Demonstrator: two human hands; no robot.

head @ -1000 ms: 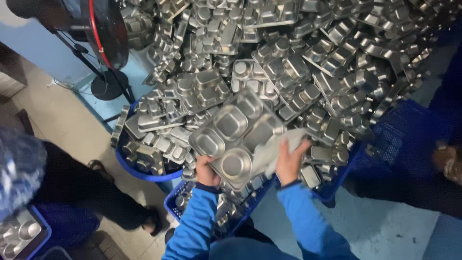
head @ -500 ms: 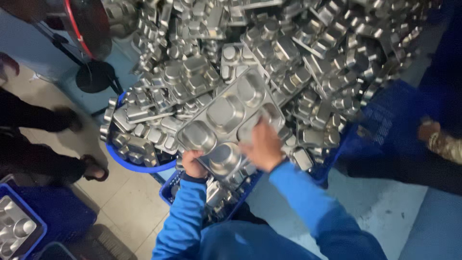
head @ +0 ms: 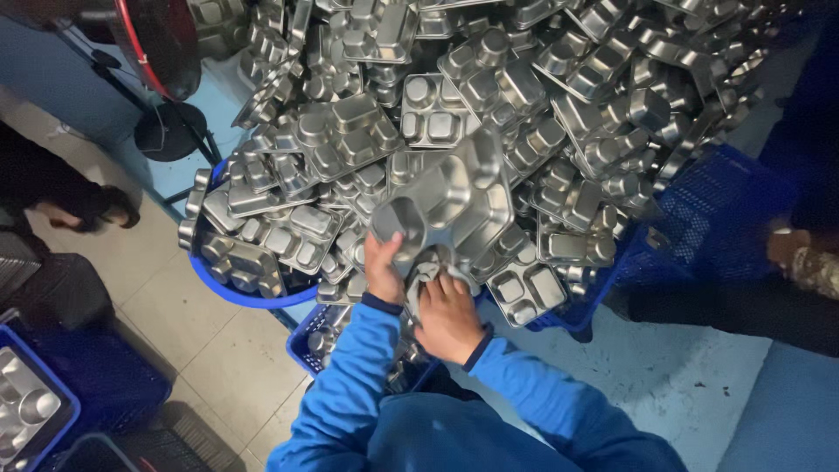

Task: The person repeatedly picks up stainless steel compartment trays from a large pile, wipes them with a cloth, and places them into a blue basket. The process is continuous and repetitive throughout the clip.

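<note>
My left hand (head: 383,271) grips the near edge of a steel compartment tray (head: 454,197), holding it tilted above a huge heap of the same trays (head: 489,96). My right hand (head: 447,316) presses a grey cloth (head: 426,273) against the tray's near underside, just right of my left hand. Both my sleeves are blue. The cloth is mostly covered by my right hand's fingers.
A blue round tub (head: 249,293) full of trays sits at the left, and blue crates (head: 717,210) flank the heap. A fan on a black stand (head: 166,131) is at top left. Another person's arm (head: 804,258) shows at the right, and a dark sleeve (head: 61,188) at the left.
My right hand slid with the cloth from the tray's upper face down to its near edge beside my left hand. The tray tilted up more. The view shifted right.
</note>
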